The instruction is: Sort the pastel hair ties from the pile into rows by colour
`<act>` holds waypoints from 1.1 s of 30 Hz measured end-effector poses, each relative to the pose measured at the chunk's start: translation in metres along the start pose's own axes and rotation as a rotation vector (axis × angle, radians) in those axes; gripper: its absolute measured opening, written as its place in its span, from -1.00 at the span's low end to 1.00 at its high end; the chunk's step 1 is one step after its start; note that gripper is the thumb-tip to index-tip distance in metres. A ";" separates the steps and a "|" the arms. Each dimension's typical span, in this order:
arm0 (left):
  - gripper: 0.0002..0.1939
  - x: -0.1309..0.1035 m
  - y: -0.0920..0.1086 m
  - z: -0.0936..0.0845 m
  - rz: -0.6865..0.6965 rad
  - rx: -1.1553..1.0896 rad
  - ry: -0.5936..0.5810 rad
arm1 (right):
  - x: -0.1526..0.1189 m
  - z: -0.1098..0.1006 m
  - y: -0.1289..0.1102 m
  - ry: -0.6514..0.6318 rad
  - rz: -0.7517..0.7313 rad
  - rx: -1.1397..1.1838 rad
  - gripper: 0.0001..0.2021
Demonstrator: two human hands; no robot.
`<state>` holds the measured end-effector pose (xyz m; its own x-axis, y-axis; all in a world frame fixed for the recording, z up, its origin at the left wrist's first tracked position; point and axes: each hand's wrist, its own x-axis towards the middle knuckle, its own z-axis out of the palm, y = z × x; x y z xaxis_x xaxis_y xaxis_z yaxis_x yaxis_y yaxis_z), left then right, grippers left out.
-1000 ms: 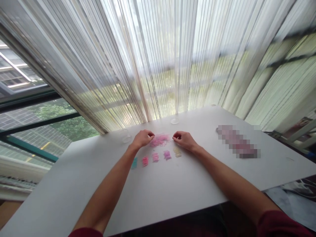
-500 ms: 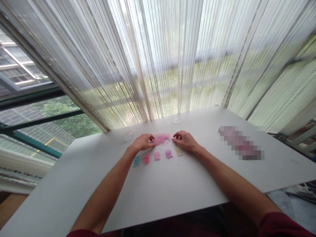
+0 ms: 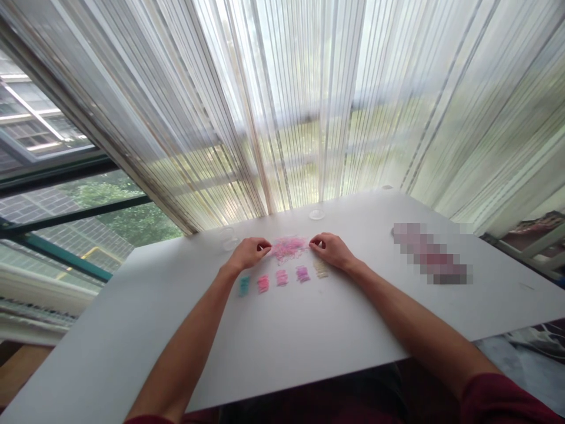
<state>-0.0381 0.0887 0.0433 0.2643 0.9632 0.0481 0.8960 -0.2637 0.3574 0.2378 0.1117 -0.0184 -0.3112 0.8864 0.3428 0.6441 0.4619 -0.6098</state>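
Note:
A loose pile of small pink and purple pieces [image 3: 289, 248] lies on the white table [image 3: 282, 330]. At its left edge is my left hand [image 3: 251, 253], thumb and fingertips pinched together. My right hand [image 3: 330, 249] is at the right edge, its fingertips also pinched; whatever either hand holds is too small to name. Nearer me, small groups form a row: teal [image 3: 244, 285], red-pink [image 3: 263, 284], light pink [image 3: 281, 277], purple [image 3: 302, 274] and beige [image 3: 321, 270].
Behind the pile stands a clear round dish [image 3: 316, 215], with another clear container [image 3: 228, 238] to the left. A blurred-out pinkish object [image 3: 430, 253] lies on the right. Sheer curtains [image 3: 300, 106] hang along the far table edge.
My left hand has shifted slightly left, and its thumb and fingertips have closed together. The fingertips of my right hand have come together too, with the hand nearly in the same place.

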 end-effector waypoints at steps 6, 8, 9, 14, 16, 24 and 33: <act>-0.71 -0.007 0.000 0.002 -0.046 0.012 -0.058 | -0.001 -0.001 0.002 -0.001 -0.017 0.029 -0.86; -0.71 -0.010 0.005 0.003 -0.083 0.068 -0.078 | -0.001 -0.001 0.003 0.003 -0.008 0.038 -0.86; -0.70 -0.011 0.008 0.004 -0.104 0.104 -0.084 | -0.001 -0.001 0.003 0.005 -0.005 0.040 -0.86; -0.74 -0.014 0.021 0.010 -0.133 0.225 -0.058 | -0.002 -0.001 0.003 0.018 -0.009 0.033 -0.85; -0.75 -0.013 0.024 0.010 -0.122 0.230 -0.052 | -0.002 -0.001 0.003 0.024 -0.011 0.036 -0.84; -0.73 0.001 0.023 -0.003 -0.040 0.127 -0.077 | -0.002 -0.002 0.001 0.030 0.003 0.042 -0.85; -0.83 -0.003 0.026 -0.004 0.081 0.044 -0.149 | -0.002 -0.002 0.001 0.024 0.002 0.048 -0.85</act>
<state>-0.0166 0.0791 0.0559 0.3837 0.9212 -0.0649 0.8834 -0.3457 0.3164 0.2407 0.1105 -0.0178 -0.2924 0.8865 0.3586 0.6102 0.4616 -0.6439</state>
